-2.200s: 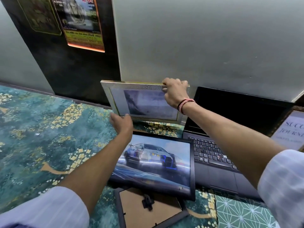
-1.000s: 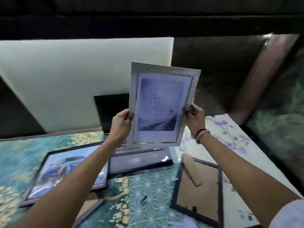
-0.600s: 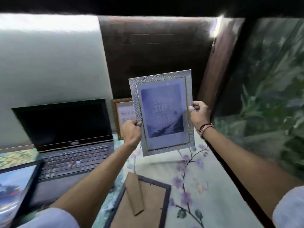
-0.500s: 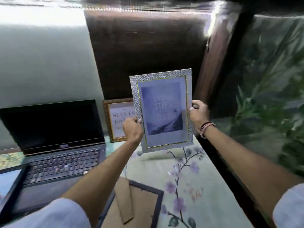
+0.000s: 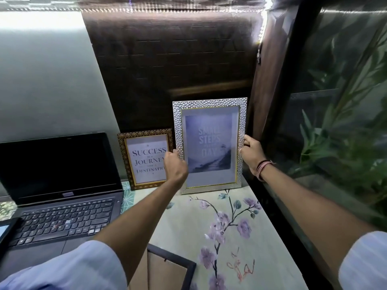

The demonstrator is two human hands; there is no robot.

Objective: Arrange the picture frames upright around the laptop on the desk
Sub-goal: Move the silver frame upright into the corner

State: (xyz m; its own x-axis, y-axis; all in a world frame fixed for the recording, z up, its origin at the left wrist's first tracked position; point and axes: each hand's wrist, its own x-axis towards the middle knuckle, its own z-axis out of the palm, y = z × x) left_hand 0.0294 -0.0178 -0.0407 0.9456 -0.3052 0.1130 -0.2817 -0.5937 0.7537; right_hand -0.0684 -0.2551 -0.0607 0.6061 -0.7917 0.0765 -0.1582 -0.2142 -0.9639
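Both my hands are clamped on the silver frame (image 5: 210, 143) right now: left hand (image 5: 175, 165) pinching its left edge, right hand (image 5: 250, 155) wrapped on the right edge, red thread bracelet (image 5: 263, 166) on that wrist. The frame's standing upright in portrait, bottom edge down on the floral desk cover (image 5: 228, 231), back toward the dark wall panel (image 5: 171, 59). Just beside it on the left is the small gold frame (image 5: 146, 158), also upright, with the "Success is a journey" print. Further left sits the open laptop (image 5: 60, 185), screen black. A dark frame (image 5: 170, 271) lies back-up near the front edge, and another frame's corner (image 5: 5, 230) pokes in at far left.
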